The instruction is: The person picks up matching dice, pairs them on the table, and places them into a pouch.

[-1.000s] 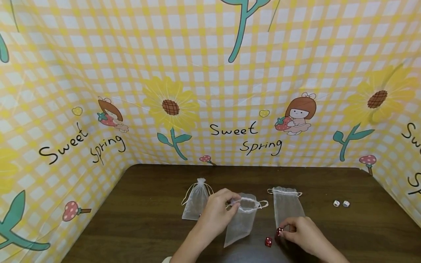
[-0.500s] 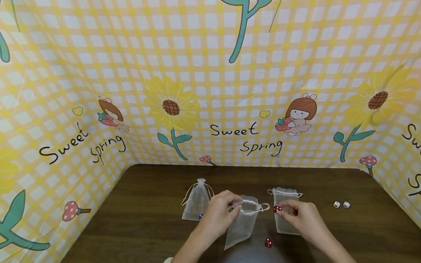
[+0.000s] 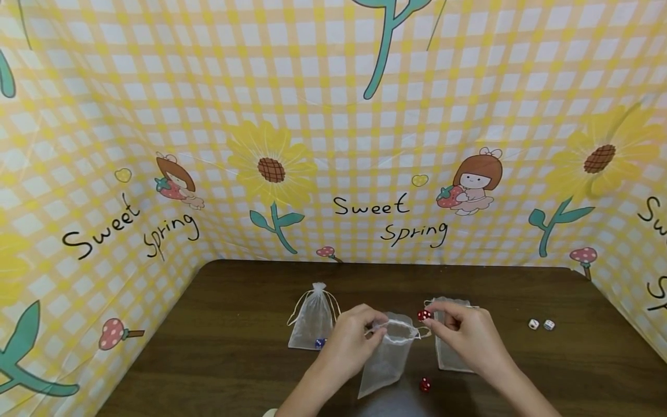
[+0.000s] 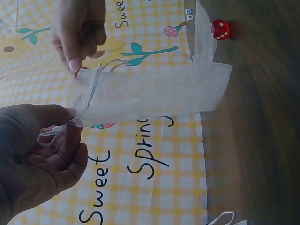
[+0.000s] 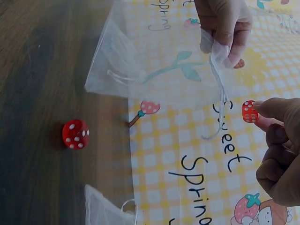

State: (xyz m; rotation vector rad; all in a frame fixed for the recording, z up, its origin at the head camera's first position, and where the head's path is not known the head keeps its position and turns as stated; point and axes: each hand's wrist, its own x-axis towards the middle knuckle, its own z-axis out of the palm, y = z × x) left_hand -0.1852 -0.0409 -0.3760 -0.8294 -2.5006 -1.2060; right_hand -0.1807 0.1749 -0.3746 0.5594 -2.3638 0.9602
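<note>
My left hand pinches the rim of a sheer white drawstring bag, whose mouth gapes at the top. Between thumb and fingertips of my right hand is a red die with white pips, held just right of the bag's mouth and apart from it. In the right wrist view the held red die shows clearly. On the table below lies a second red die. Another sheer drawstring bag lies flat, partly hidden behind my right hand.
At the left, a drawn-closed sheer bag lies with a blue die at its lower corner. Two white dice sit at the right of the dark wooden table. A yellow checked cloth walls the back and sides.
My right hand has lifted the red die off the table and moved it up and left to beside the bag's mouth. My left hand, with the bag, has shifted slightly right.
</note>
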